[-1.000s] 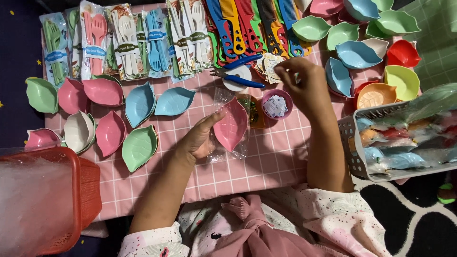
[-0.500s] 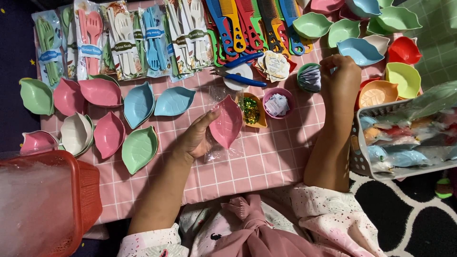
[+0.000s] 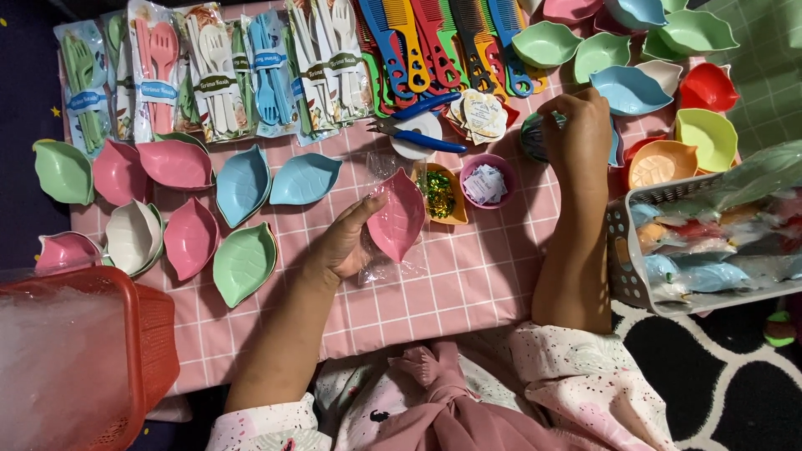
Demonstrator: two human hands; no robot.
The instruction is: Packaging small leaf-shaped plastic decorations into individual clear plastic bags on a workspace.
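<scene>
My left hand [image 3: 344, 242] holds a pink leaf-shaped dish [image 3: 399, 215] inside a clear plastic bag, just above the pink checked table [image 3: 468, 284]. My right hand [image 3: 578, 135] reaches to the upper right and closes around a small dark round roll [image 3: 535, 138] next to a blue leaf dish [image 3: 628, 90]. Between the hands stand a small orange tray of green and gold bits [image 3: 438, 194] and a small purple cup of white paper slips [image 3: 486, 182].
Leaf dishes in several colours lie at left [image 3: 242, 263] and top right. Packs of plastic cutlery [image 3: 209, 71] and coloured combs [image 3: 434, 42] line the far edge. Blue-handled scissors [image 3: 418, 134] lie mid-table. A red basket [image 3: 83, 359] sits front left, a white basket of wrapped dishes [image 3: 710, 242] at right.
My right hand has moved from the middle of the table to the upper right and closed on the dark roll. My left hand keeps the pink dish in place.
</scene>
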